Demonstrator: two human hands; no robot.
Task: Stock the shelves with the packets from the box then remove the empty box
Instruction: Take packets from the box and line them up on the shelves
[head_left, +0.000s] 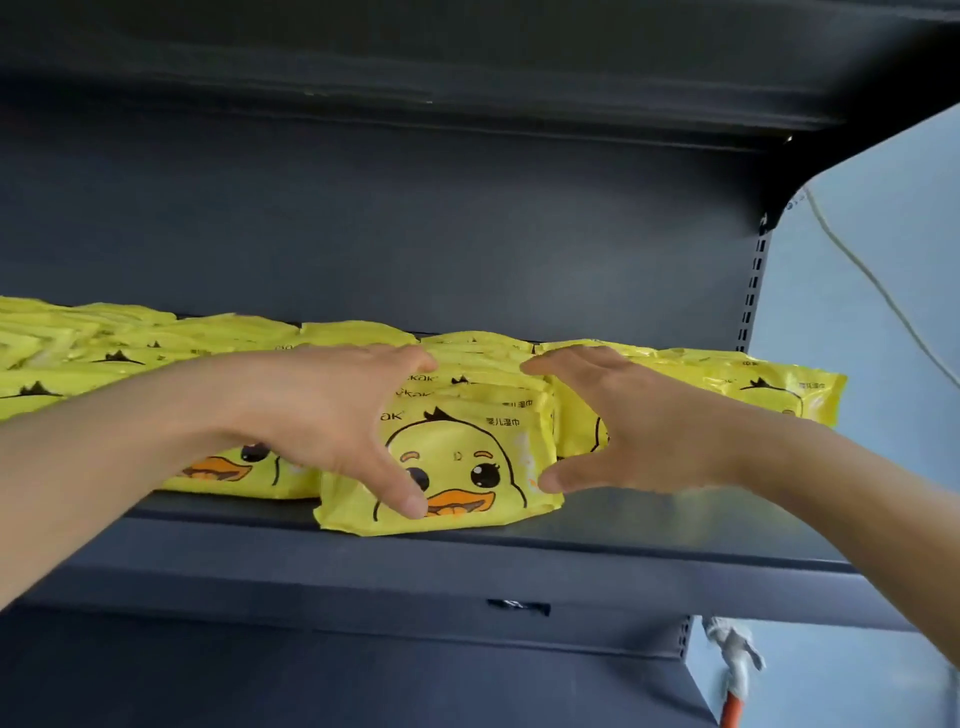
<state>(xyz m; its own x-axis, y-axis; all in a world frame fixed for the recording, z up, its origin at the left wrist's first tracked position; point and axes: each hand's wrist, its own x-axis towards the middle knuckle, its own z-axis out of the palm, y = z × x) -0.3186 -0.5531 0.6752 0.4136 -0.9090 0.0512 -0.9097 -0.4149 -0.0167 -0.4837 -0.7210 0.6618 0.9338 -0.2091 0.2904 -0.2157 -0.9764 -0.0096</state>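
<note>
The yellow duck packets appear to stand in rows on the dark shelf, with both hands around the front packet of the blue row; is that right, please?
Not quite: the head view shows no blue row. The left hand and right hand flank the front packet of a yellow row on the dark shelf.

The wet-wipe packets (457, 457) are bright yellow, each printed with a black-outlined cartoon duckling face, black eyes, an orange beak and black lettering. The shelf (467, 561) and its back panel (389, 234) are dark blue-grey. The wall (857, 312) is pale blue, crossed by a whitish cable (878, 283).
</note>
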